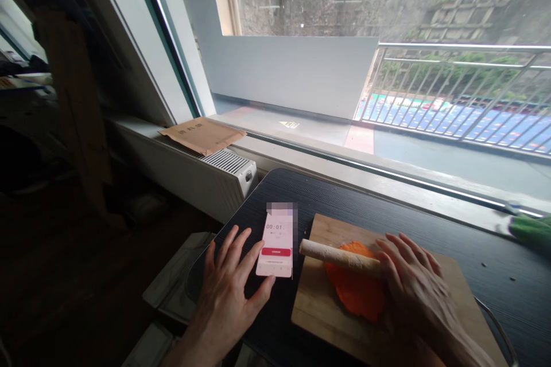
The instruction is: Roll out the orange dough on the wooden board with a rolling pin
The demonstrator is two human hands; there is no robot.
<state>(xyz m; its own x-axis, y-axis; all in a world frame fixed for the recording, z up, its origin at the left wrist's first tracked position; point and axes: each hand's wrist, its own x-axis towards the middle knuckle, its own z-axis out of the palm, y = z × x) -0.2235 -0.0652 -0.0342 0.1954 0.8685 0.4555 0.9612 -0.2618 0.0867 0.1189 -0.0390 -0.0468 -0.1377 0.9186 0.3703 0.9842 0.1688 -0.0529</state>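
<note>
My left hand (232, 284), fingers apart, is at the left side of a phone (276, 266). Its thumb tip is at the phone's lower edge. The lit screen shows a timer reading and a red button; the top is blurred out. My right hand (415, 284) lies over the right end of a wooden rolling pin (340, 256), covering that end. Under the pin is a flattened sheet of orange dough (359, 297) with an uneven edge, partly hidden by the hand. Both rest on a wooden cutting board (310, 292).
The dark table (284, 183) stands against a window ledge (370, 176). A radiator (230, 163) with a brown envelope (204, 135) on it is at the left. Something green (531, 232) lies at the far right. A metal handle (499, 324) sticks out beside the board.
</note>
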